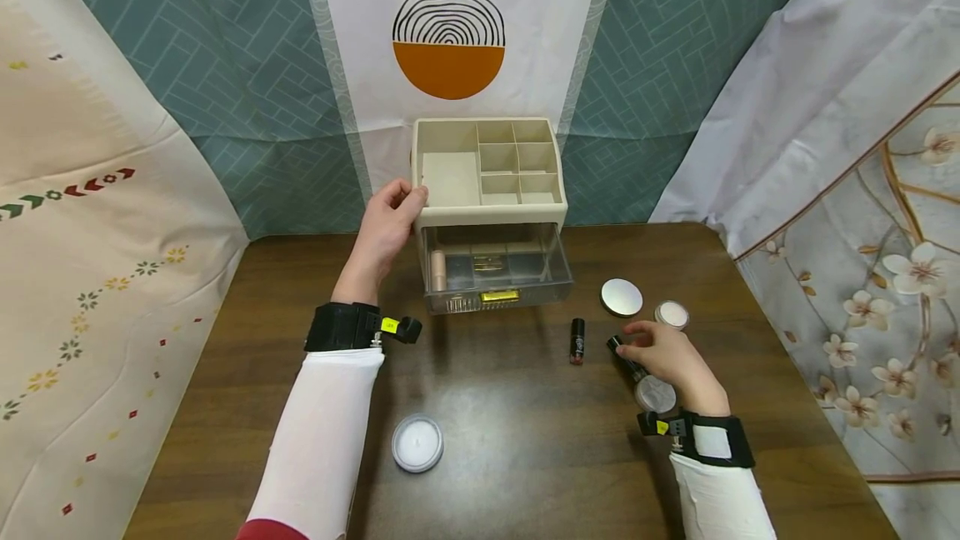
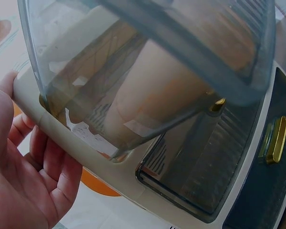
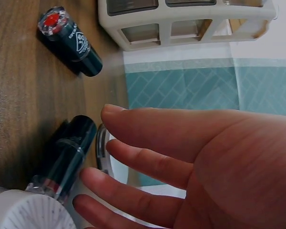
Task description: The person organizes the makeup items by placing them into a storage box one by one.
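In the head view, the cream organizer [image 1: 491, 215] stands at 12 o'clock on the desk [image 1: 510, 448], its clear drawer [image 1: 542, 293] pulled out toward 6 o'clock. The left hand [image 1: 384, 227] grips the organizer at its 8 o'clock corner. The right hand [image 1: 671, 359] is at 4 o'clock, fingers loosely parted and apparently holding nothing, close over the second lipstick [image 1: 614, 344]; whether they touch is unclear. The first lipstick [image 1: 577, 342] lies at 9 o'clock from that hand, the silvery disc [image 1: 621, 297] near 11, the small white jar [image 1: 671, 315] at 12 and the clear jar [image 1: 656, 396] at 7. The large jar [image 1: 417, 443] sits between 6 and 7 o'clock on the desk.

As for progress, the drawer is already open with a pale tube [image 1: 438, 271] inside; both lipsticks, the disc and the three jars are not put away, so I judge most of the work is left.

In the left wrist view, that hand is near 8 o'clock, thumb and bent fingers pinching the organizer's edge.

In the right wrist view, the fingers extend toward 9 o'clock, spread and without a grip; the second lipstick lies at 8, the first near 10.
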Tool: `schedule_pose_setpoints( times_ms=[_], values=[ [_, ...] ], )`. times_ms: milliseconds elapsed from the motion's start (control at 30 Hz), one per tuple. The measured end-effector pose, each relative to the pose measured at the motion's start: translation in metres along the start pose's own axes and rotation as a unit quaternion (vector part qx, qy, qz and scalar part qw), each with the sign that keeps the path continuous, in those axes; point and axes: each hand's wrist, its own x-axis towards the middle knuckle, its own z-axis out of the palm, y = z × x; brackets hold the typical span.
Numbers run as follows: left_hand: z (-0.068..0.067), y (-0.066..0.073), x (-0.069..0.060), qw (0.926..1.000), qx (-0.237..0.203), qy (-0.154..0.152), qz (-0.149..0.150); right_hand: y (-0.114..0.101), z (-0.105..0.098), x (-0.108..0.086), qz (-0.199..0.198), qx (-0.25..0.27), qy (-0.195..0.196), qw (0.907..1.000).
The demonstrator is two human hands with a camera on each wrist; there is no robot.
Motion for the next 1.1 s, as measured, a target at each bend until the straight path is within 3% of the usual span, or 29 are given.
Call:
schedule_pose_setpoints(
  times_ms=[1100],
  values=[
    [-0.001, -0.003, 0.002, 1.0, -0.001, -0.003, 0.007, 0.007, 0.014, 0.015, 0.057, -0.009, -0.002, 0.9983]
  ],
)
